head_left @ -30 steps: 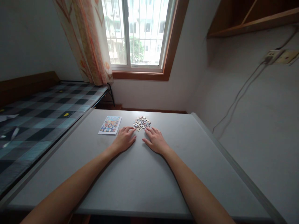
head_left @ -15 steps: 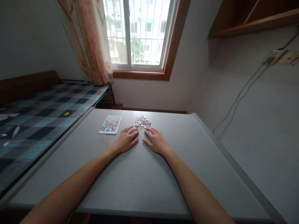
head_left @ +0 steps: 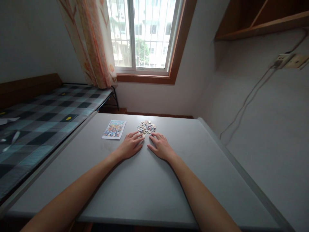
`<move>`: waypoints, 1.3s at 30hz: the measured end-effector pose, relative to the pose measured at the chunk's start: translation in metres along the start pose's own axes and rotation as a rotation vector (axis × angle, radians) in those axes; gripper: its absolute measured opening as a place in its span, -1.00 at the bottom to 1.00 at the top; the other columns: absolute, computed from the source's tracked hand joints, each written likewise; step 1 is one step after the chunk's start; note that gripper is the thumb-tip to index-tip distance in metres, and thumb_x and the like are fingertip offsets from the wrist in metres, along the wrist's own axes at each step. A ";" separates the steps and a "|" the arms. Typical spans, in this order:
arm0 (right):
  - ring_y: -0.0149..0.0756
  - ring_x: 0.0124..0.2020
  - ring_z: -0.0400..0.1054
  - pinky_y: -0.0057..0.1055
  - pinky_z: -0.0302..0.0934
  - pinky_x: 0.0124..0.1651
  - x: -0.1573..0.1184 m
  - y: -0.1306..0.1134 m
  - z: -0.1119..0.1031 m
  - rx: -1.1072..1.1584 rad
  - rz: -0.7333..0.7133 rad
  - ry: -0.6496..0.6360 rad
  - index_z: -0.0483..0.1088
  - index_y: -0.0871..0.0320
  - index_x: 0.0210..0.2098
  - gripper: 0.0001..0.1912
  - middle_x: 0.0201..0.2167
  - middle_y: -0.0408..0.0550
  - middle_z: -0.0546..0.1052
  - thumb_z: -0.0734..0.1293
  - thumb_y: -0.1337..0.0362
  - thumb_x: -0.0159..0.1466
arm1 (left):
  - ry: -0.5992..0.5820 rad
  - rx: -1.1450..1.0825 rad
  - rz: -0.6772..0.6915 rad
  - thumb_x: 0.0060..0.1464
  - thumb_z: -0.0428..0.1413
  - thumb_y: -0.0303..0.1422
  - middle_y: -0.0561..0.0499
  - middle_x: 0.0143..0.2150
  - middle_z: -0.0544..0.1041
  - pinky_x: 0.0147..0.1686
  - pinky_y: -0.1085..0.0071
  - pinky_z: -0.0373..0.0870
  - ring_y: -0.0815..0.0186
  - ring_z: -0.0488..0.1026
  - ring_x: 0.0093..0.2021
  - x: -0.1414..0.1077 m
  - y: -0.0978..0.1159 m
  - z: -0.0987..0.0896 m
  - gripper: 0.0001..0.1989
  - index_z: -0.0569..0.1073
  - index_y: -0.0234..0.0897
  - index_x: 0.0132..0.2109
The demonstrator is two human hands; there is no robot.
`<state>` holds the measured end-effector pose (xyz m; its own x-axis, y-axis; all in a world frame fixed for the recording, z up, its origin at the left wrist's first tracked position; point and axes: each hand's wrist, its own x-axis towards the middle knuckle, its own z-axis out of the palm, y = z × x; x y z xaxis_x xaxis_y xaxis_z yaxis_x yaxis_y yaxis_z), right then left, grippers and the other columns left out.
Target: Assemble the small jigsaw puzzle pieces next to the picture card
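A loose heap of small jigsaw puzzle pieces (head_left: pixel 146 127) lies near the far side of the white table (head_left: pixel 140 190). My left hand (head_left: pixel 130 144) rests flat at the heap's near left edge, fingers stretched out and somewhat apart. Opposite it, my right hand (head_left: pixel 160 145) lies palm down at the near right edge, its fingers also extended. The fingertips of both reach the nearest pieces; whether they touch them I cannot tell. Neither hand holds anything. Left of the heap is a colourful picture card (head_left: pixel 114 129) with a penguin on it, lying flat.
A bed with a checked cover (head_left: pixel 72 109) stands along the table's left side. Behind are a window (head_left: pixel 149 38) and a patterned curtain (head_left: pixel 93 45). On the right wall hang a wooden shelf (head_left: pixel 263 30) and a socket with a cable (head_left: pixel 251 93).
My left hand's fingers have shifted very slightly at the heap's edge. The right hand, the pieces and the card stay in place.
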<state>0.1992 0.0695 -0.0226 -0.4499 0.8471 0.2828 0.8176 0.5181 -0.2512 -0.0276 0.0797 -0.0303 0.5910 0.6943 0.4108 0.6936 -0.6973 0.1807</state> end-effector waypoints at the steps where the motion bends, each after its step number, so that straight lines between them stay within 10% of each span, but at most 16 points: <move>1: -0.08 0.24 0.07 -0.10 0.00 0.27 0.000 0.000 0.000 0.000 0.002 -0.001 0.32 0.14 0.15 -0.50 0.20 0.11 0.29 0.23 0.03 0.31 | -0.004 -0.002 -0.003 0.23 -0.01 -0.26 -0.06 0.18 0.41 0.23 0.02 0.17 0.10 0.20 0.27 0.000 0.000 0.000 -0.63 0.40 -0.11 0.16; 39: -0.05 0.24 0.07 -0.07 0.04 0.26 -0.001 0.002 0.002 0.037 -0.005 0.012 0.34 0.10 0.14 -0.51 0.21 0.12 0.25 0.27 0.04 0.28 | -0.136 0.030 -0.046 0.27 -0.11 -0.25 0.00 0.26 0.33 0.27 -0.06 -0.03 0.07 0.10 0.31 0.000 0.002 -0.001 -0.59 0.33 -0.07 0.21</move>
<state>0.2010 0.0700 -0.0253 -0.4494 0.8433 0.2947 0.8017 0.5263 -0.2835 -0.0267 0.0782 -0.0285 0.6071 0.7447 0.2772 0.7323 -0.6597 0.1687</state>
